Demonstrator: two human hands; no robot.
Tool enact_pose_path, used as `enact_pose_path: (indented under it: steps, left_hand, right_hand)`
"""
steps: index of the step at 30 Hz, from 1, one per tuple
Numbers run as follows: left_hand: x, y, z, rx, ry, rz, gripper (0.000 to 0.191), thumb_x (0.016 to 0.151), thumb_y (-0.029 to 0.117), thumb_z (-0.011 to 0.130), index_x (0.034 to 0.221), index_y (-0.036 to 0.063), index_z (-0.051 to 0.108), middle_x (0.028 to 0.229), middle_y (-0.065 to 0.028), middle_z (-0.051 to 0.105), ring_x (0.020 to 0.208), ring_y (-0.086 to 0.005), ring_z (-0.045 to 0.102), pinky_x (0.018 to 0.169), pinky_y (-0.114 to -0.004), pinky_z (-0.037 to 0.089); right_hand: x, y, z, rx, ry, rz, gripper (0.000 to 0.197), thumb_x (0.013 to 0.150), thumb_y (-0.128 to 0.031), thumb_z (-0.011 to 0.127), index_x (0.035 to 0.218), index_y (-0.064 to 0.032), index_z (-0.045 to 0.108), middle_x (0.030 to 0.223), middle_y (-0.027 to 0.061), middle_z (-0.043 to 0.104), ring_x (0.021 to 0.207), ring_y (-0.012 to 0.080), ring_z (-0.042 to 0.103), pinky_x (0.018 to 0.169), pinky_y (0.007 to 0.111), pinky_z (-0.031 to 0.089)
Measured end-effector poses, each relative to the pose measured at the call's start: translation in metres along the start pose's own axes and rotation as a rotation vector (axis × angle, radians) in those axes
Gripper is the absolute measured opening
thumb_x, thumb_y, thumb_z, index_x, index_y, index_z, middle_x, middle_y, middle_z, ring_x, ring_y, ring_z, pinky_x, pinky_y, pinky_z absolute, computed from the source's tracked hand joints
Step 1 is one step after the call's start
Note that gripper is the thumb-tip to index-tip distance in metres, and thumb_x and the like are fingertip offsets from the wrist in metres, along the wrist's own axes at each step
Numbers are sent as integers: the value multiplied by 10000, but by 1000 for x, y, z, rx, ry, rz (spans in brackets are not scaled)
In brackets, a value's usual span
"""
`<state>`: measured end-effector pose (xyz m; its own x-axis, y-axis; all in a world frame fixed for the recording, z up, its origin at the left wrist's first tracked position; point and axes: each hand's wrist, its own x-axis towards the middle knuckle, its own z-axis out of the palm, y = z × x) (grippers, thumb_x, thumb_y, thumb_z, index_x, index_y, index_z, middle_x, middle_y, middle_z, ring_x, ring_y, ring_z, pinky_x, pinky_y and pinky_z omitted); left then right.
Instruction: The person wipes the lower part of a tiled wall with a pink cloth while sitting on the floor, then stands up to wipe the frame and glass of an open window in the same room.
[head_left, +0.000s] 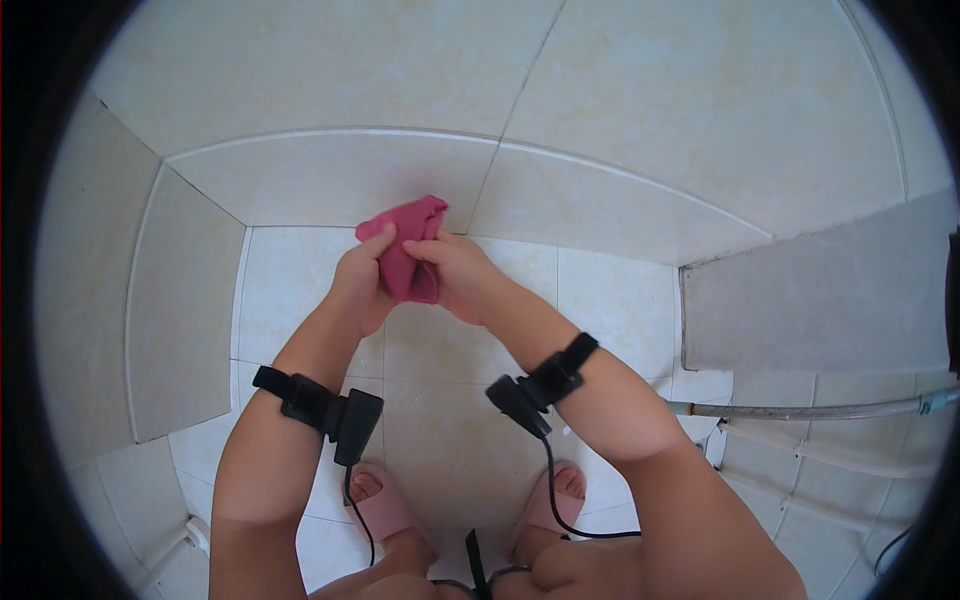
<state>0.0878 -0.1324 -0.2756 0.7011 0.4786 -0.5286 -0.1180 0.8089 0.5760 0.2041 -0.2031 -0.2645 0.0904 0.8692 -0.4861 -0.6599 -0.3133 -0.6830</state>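
A folded pink cloth (409, 251) is held between both hands in front of the tiled wall. My left hand (364, 277) grips its left side, the thumb lying on top. On the cloth's right side my right hand (461, 274) has hold of it, the thumb pressed on the upper face. The other fingers are mostly hidden under the cloth and behind the hands. Each forearm wears a black strap with a black device and a cable.
Pale wall tiles (337, 176) meet the tiled floor (442, 420) beyond the hands. A tiled ledge side (187, 300) stands at left. At right are a grey panel (810, 292), a hose (810, 412) and white pipes (840, 457). Pink slippers (386, 506) are below.
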Motion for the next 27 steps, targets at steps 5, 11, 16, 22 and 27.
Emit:
enact_pose_path:
  steps: [5,11,16,22,27]
  left_hand:
    - [13,9,-2,19,178,104,356,886,194,489,1164,-26,457,1120,-153,544,989,-243,559,854,-378,457]
    - [31,37,-6,58,653,530,404,818,94,543,1185,20,392,1080,-143,527,967,-267,565,835,-356,471]
    - [62,-19,88,380,478,409,478,728,80,587,1134,32,338,1023,-115,487,875,-217,536,727,-358,486]
    - [94,-107,160,394,132,430,337,778,97,593,1082,12,473,965,-114,566,888,-212,558,779,-317,468]
    - [93,-58,84,-100,141,143,232,808,40,510,1034,-15,500,946,-138,580,794,-258,594,657,-395,506]
  right_hand:
    - [-47,-79,-33,-832,158,-19,289,864,-230,532,1107,-75,556,1054,57,597,909,163,586,748,320,480]
    - [-126,-206,-57,-707,431,-1166,337,912,-282,483,958,32,597,795,103,653,703,147,616,659,253,467]
    - [-132,-225,-84,-562,355,-1152,384,921,-303,435,893,49,584,741,156,642,589,200,615,600,274,500]
    - [-132,-227,-89,-538,235,-1141,408,939,-287,361,952,51,588,755,162,649,628,193,623,622,270,500]
    - [-130,-225,-97,-598,233,-1140,414,947,-278,328,970,42,589,771,146,655,635,178,625,658,231,461]
